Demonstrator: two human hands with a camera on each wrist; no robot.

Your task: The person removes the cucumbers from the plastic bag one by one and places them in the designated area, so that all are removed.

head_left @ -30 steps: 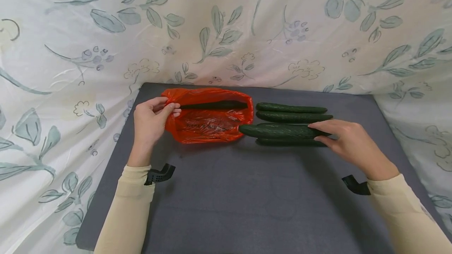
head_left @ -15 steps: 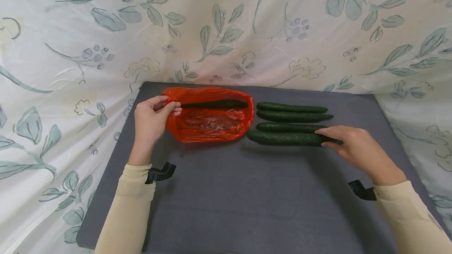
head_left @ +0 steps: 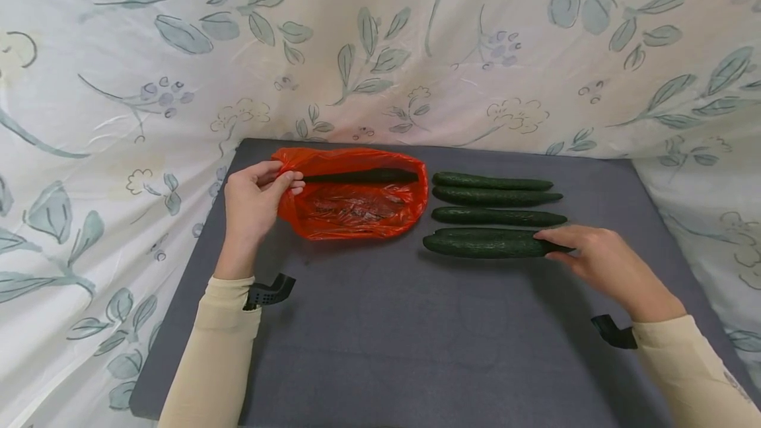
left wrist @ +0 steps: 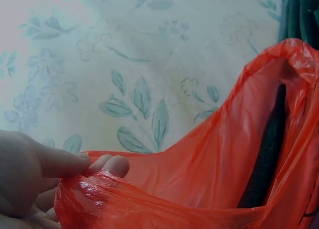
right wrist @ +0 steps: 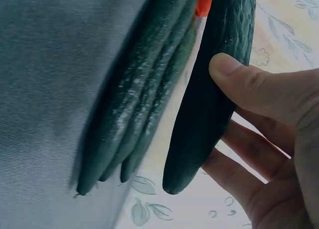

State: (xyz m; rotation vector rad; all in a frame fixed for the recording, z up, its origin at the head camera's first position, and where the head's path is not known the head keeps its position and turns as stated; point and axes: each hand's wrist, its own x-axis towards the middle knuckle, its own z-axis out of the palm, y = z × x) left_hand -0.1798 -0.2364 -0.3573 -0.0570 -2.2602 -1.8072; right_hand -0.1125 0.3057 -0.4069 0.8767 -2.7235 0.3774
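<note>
The person wears a long-sleeved top in a pale cream colour; both sleeves reach to the wrists and enter from the lower edge of the head view. At each cuff sits a small black plastic mount, one at lower left, one at lower right. The left hand (head_left: 252, 200) and right hand (head_left: 606, 266) are bare, without rings or gloves.

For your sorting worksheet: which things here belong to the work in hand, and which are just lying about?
In hand:
- long dark green cucumber, in the right hand grip
- crinkly orange plastic bag, rim pinched by the left hand
- dark cucumber inside the bag

Lying about:
- three green cucumbers in a row
- grey table mat
- leaf-print white cloth
</note>
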